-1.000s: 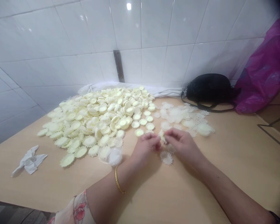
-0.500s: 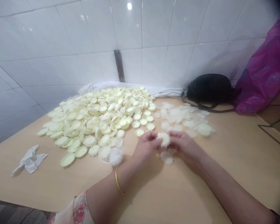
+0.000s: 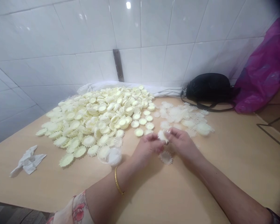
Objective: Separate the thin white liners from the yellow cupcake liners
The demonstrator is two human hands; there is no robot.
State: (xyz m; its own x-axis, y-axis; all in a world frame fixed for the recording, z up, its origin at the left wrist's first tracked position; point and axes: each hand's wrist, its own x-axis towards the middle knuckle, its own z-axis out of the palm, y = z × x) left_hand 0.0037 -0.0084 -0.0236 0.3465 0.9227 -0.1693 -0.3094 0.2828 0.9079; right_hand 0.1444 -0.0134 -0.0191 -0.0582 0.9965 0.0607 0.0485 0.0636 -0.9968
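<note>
A small whitish flower-shaped disc [image 3: 162,136] with a toothed edge is pinched between both hands above the table. My left hand [image 3: 147,147] is closed on its left side, and my right hand [image 3: 182,143] grips it from the right, thumb and fingers at its edge. Just below them a second pale toothed disc [image 3: 166,157] lies flat on the table. Left of my left wrist stands a clear round plastic tub [image 3: 110,156] with something white inside. A big heap of pale yellow toothed discs [image 3: 102,108] spreads behind it.
Thinner, translucent white discs [image 3: 177,113] are scattered at the back right. Beyond them sit a black bag [image 3: 209,87] with a strap and a magenta plastic bag [image 3: 261,71]. A crumpled white tissue [image 3: 29,160] lies at the left. A tiled wall [image 3: 154,28] closes off the table's [image 3: 67,186] back.
The disc in my hands has turned from facing me to a more tilted, folded-looking position. My right fingers have shifted over its upper right edge.
</note>
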